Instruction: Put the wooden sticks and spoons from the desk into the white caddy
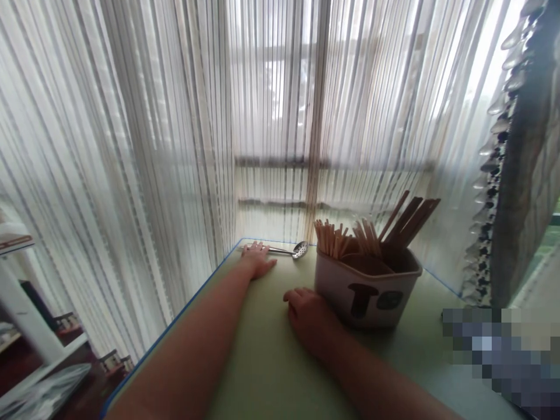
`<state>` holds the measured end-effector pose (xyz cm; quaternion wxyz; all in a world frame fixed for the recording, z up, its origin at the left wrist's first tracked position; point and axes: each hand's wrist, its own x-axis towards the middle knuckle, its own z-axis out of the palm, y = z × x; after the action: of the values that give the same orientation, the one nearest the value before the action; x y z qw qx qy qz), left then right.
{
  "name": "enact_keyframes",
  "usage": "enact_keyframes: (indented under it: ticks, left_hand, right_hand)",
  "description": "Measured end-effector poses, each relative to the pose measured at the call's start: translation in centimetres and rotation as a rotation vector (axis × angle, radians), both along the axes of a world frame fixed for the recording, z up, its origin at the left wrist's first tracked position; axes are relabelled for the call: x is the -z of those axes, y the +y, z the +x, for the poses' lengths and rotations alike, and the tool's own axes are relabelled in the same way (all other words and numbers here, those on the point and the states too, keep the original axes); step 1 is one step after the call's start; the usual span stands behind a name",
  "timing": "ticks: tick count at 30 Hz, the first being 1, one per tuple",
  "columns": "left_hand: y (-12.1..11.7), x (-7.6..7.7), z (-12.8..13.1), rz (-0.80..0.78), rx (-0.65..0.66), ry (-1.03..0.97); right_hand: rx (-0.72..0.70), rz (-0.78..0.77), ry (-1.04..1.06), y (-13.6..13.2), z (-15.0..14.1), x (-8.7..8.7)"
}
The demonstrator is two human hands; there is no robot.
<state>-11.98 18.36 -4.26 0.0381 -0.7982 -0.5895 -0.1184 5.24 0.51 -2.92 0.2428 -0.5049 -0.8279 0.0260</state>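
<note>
A metal slotted spoon lies at the far end of the pale green table, its perforated bowl to the right. My left hand rests flat across its handle, fingers stretched and thumb apart, not wrapped round it. Nearer to me, my right hand lies on the tabletop with its fingers together and curled under; nothing shows in it, though the fingertips are partly hidden. Just right of that hand stands a light utensil box with divided compartments. It holds thin wooden sticks, clear-wrapped sticks and dark brown chopsticks.
The green table has a blue edge on the left. Sheer striped curtains hang right behind it. A pixelated patch covers something at the right. White furniture and a plastic-wrapped item are at lower left.
</note>
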Motion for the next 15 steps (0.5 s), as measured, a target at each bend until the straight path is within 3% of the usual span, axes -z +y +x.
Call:
enact_keyframes:
  ticks: [7,15]
  left_hand:
    - [-0.4,0.2,-0.3,0.063,0.021,-0.015]
    - [-1.7,-0.6,-0.4,0.13,-0.011,0.022]
  right_hand:
    - [0.012,-0.044,0.209,0.1,0.2,0.4]
    - [0.015,-0.105,0.27,-0.6,0.6,-0.1]
